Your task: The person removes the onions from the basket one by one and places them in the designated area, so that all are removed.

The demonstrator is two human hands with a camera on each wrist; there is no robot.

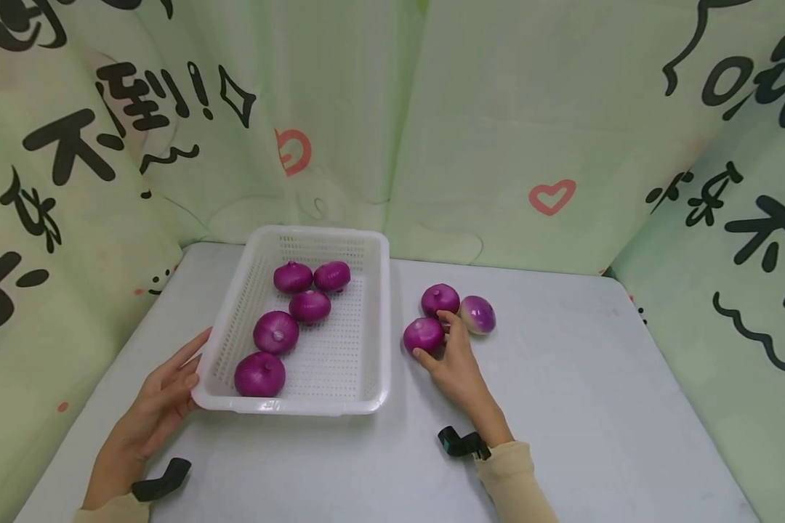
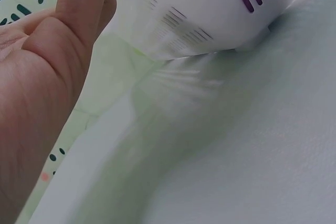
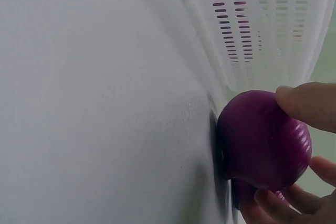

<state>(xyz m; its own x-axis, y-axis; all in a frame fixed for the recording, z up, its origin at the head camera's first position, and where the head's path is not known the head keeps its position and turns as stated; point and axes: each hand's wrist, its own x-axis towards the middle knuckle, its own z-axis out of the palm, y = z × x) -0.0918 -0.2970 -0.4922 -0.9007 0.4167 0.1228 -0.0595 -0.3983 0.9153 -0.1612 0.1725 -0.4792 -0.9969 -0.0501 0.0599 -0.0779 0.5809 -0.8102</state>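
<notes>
The worktop [image 1: 562,407] is a pale grey, matte surface under even, diffuse light. Light green curtains [image 1: 484,123] enclose it at the back and on both sides, printed with black characters and a red heart [image 1: 552,196].

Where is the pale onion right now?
In the head view, the pale onion lies on the table, right of the basket, rightmost of three loose onions.
</notes>
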